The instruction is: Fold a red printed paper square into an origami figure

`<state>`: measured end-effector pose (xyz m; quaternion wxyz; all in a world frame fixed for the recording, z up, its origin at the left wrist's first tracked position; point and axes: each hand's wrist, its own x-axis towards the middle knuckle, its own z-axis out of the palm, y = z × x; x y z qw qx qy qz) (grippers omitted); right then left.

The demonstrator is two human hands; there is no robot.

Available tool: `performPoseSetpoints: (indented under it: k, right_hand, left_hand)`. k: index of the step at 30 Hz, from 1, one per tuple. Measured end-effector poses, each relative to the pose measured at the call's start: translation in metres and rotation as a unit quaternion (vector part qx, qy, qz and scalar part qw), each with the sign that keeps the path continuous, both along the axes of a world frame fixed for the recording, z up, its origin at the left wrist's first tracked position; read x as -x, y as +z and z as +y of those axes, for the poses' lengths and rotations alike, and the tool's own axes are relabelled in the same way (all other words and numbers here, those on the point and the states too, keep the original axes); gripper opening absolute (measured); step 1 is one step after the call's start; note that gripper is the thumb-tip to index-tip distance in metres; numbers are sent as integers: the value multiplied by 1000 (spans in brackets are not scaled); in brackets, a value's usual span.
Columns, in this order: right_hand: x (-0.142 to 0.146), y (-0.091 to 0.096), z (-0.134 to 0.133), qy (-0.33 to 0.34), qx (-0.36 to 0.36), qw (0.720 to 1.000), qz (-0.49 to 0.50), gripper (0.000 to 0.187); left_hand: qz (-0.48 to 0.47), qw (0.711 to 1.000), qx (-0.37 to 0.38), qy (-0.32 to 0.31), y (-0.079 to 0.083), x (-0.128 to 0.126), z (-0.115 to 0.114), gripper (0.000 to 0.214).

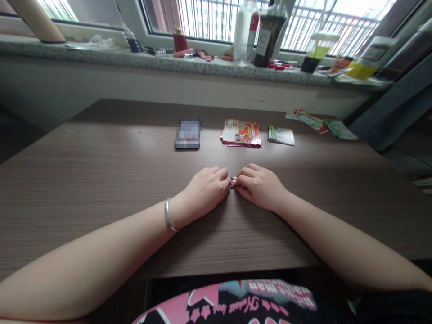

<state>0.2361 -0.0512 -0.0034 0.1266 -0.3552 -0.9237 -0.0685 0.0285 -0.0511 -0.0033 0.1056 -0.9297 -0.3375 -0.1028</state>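
Observation:
Both my hands rest on the brown wooden table (pixel 101 171), knuckles up and fingers curled. My left hand (pixel 205 191), with a silver bangle on its wrist, and my right hand (pixel 259 185) meet fingertip to fingertip. Between them they pinch a small folded piece of printed paper (pixel 232 182), mostly hidden by the fingers. Beyond my hands lie a stack of red printed leaflets (pixel 241 133), a green-and-white leaflet (pixel 281 135) and a dark flat object (pixel 188 133) with a blurred face.
More leaflets (pixel 317 121) lie at the table's far right. On the stone windowsill (pixel 168 63) behind stand bottles (pixel 266 31), a red can (pixel 180 40), jars and small clutter. A dark panel (pixel 391 108) leans at the right.

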Motion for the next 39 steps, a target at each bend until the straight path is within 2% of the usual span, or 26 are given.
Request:
performPoseSetpoints:
  k: [9, 17, 26, 32, 39]
  right_hand:
    - [2, 0, 1, -16, 12, 1000, 19, 24]
    - [6, -4, 3, -61, 15, 997, 40, 19]
    - [8, -9, 11, -87, 85, 989, 86, 17]
    - [9, -8, 16, -112, 143, 979, 94, 15]
    - [7, -12, 18, -131, 147, 971, 132, 10]
  left_hand:
    - [-34, 998, 43, -1, -3, 4, 3, 25]
    - [-57, 998, 38, -5, -4, 4, 7, 23]
    - [-104, 988, 116, 16, -10, 3, 15, 22]
    - [-120, 985, 116, 41, -10, 1, 15, 21]
    - [-115, 987, 103, 53, -11, 1, 14, 20]
